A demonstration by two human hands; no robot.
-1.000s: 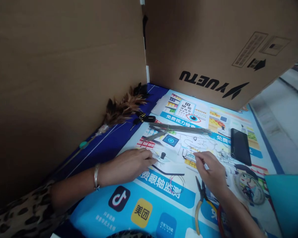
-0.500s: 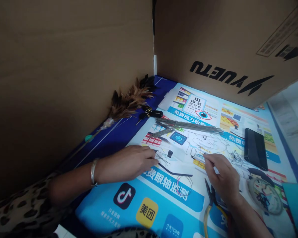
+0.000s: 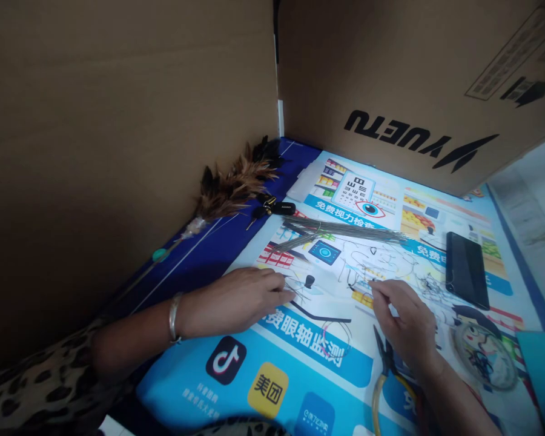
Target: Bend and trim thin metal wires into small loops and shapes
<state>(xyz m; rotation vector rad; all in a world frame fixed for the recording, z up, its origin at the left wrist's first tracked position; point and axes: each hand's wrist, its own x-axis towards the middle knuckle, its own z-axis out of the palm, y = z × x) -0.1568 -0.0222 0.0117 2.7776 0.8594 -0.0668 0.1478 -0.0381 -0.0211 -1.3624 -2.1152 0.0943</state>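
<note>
My left hand point(image 3: 249, 301) rests low over the printed sheet with its fingers drawn together. Short thin wires point(image 3: 302, 289) lie right at its fingertips; whether they are gripped I cannot tell. My right hand point(image 3: 403, 316) is closed in a pinch, and whatever is between thumb and forefinger is too small to make out. Loose bits of thin wire point(image 3: 361, 260) are scattered just beyond it. Pliers point(image 3: 387, 363) with yellowish handles lie beside my right wrist, partly hidden by the forearm. A thin pink loop point(image 3: 337, 339) sits between my hands.
Farther back lies a tied bundle of straight thin wires point(image 3: 345, 229). A black case point(image 3: 467, 270) and a round clear dish point(image 3: 484, 356) with small dark pieces are at right. A feather duster point(image 3: 236, 184) and keys with a black fob point(image 3: 282, 208) lie at left. Cardboard point(image 3: 131, 121) walls the back.
My left fingertips have shifted slightly to the right among the short wires. My right hand keeps its pinch almost in place. The whole view has moved a little.
</note>
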